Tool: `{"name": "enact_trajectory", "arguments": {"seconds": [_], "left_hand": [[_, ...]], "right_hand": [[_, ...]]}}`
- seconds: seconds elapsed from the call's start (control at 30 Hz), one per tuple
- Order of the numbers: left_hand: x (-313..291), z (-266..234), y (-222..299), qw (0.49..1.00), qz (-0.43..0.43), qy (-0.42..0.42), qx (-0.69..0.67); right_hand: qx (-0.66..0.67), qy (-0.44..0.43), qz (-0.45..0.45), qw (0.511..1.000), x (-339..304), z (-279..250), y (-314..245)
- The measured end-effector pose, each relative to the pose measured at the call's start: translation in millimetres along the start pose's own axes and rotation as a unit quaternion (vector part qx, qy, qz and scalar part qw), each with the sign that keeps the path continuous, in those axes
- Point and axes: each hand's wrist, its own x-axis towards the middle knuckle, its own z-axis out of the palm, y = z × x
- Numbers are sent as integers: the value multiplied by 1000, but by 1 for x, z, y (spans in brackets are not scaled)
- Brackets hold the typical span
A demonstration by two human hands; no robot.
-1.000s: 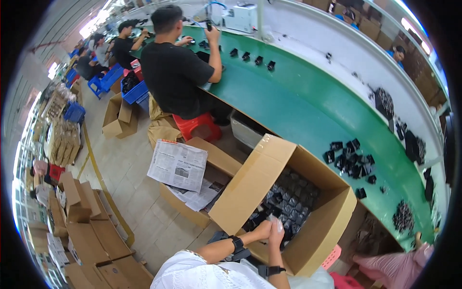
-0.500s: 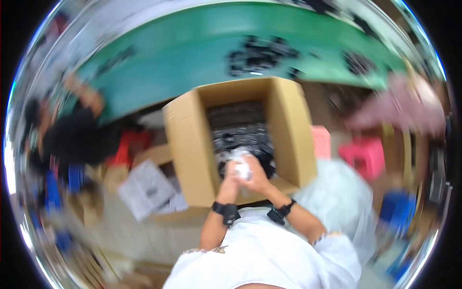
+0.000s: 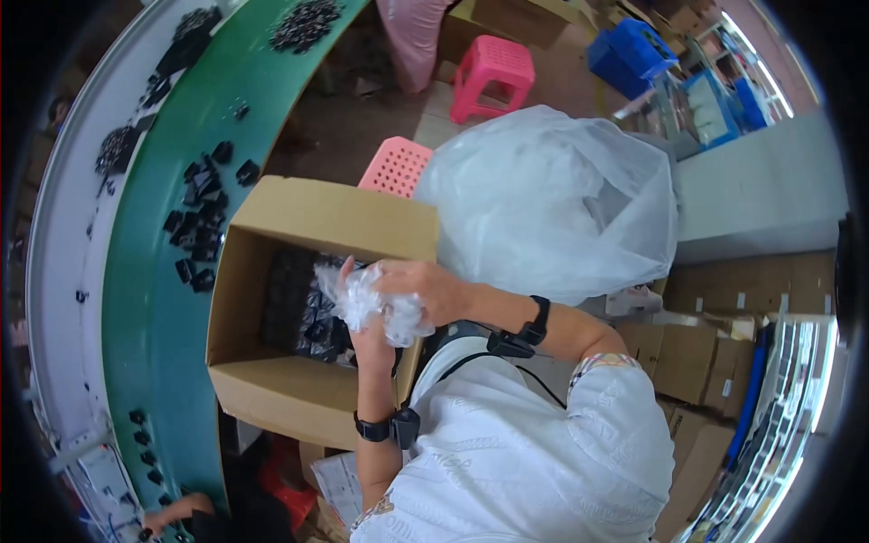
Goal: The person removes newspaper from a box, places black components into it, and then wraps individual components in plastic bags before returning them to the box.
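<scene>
Crumpled clear plastic bags (image 3: 360,300) are bunched between my two hands, above the near edge of an open cardboard box (image 3: 330,213). My left hand (image 3: 369,342) grips the bunch from below, its fingers partly covered by the film. From the right, my right hand (image 3: 427,288) closes over the bunch, and some plastic bulges out beneath its fingers. Inside the box, black parts in clear wrapping (image 3: 317,317) lie partly hidden behind my hands and the plastic.
A green worktable (image 3: 145,335) beyond the box carries piles of black parts (image 3: 199,213). A large translucent bag (image 3: 543,199) bulges to the right, near pink stools (image 3: 493,72). At the lower left, a co-worker's arm (image 3: 181,511) reaches over the table. Cardboard boxes (image 3: 692,362) are stacked right.
My view has turned to the right, bringing the large translucent bag fully into sight. My hands, still clutching plastic, have shifted toward the box's near right edge, and the bunch looks more spread out.
</scene>
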Motion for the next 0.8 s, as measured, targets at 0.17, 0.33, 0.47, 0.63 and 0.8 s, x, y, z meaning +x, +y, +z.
{"name": "enact_trajectory", "arguments": {"seconds": [0.17,0.33,0.47,0.63,0.8], "left_hand": [[16,40,25,992,-7,-129,5],[15,-24,-17,991,-51,-56,115],[0,-135,-90,957,-135,112,232],[-53,-231,-154,922,-193,171,290],[-57,-224,-161,886,-187,193,377]], "right_hand": [[-167,110,38,979,6,-119,-6],[-537,161,238,793,-58,-267,54],[-547,-228,494,636,-268,-271,171],[-392,-393,594,582,-217,-233,178],[-524,-262,398,707,-47,-256,82]]}}
